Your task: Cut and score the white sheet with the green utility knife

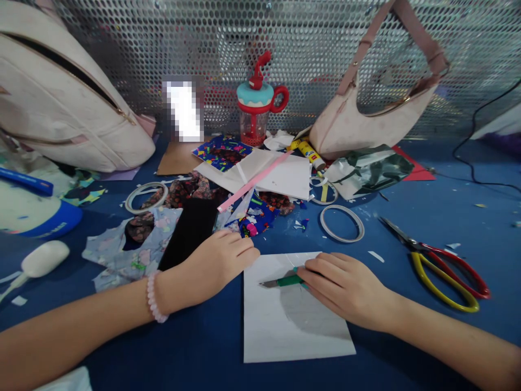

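A white sheet of thick paper or board [272, 326] lies flat on the blue table in front of me. My right hand [345, 285] rests over its upper right part, fingers closed on a green craft knife [290, 281] whose blade points left above the sheet. At the sheet's upper left corner is my left hand [217, 260], its fingers curled together and the fingertips hidden. Whether anything is pinched there does not show. Beside that hand lie a flat black object [191, 228] and a pale blue patterned fabric piece [154, 244].
Scissors with red and yellow handles [443, 266] lie at the right. Rolls of tape [362, 224], patterned scraps [258, 214] and a pink strip [256, 182] spread behind the sheet. A cup [254, 117], a backpack [81, 103] and a handbag [374, 127] stand at the back.
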{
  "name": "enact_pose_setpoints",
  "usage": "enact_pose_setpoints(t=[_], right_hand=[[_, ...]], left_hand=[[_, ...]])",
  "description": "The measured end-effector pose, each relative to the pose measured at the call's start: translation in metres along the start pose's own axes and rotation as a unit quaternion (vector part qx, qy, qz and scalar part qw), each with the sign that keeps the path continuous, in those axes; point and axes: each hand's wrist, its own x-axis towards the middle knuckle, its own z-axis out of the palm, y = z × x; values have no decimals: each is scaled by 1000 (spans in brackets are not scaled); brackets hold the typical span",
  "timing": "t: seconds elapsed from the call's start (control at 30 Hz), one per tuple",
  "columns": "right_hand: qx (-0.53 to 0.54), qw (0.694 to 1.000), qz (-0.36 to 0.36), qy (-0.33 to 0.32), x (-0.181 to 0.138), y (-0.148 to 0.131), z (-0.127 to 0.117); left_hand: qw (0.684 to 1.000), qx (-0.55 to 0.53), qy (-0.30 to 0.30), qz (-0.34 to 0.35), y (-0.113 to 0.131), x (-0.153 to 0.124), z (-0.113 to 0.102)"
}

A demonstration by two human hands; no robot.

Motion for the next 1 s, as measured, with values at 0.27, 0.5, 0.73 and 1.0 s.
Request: enact_pose_setpoints(t=[0.27, 0.5, 0.73, 1.0], right_hand=[[9, 1000, 2, 0, -1, 0, 0], [9, 1000, -1, 1, 0, -1, 0], [10, 1000, -2, -2, 0, 0, 0], [13, 1000, -3, -9, -1, 0, 0]], left_hand=[[1000, 18, -18, 4, 0, 5, -1], [999, 32, -23, 5, 0, 7, 0], [999, 37, 4, 18, 0, 5, 2], [999, 39, 16, 25, -1, 3, 0]])
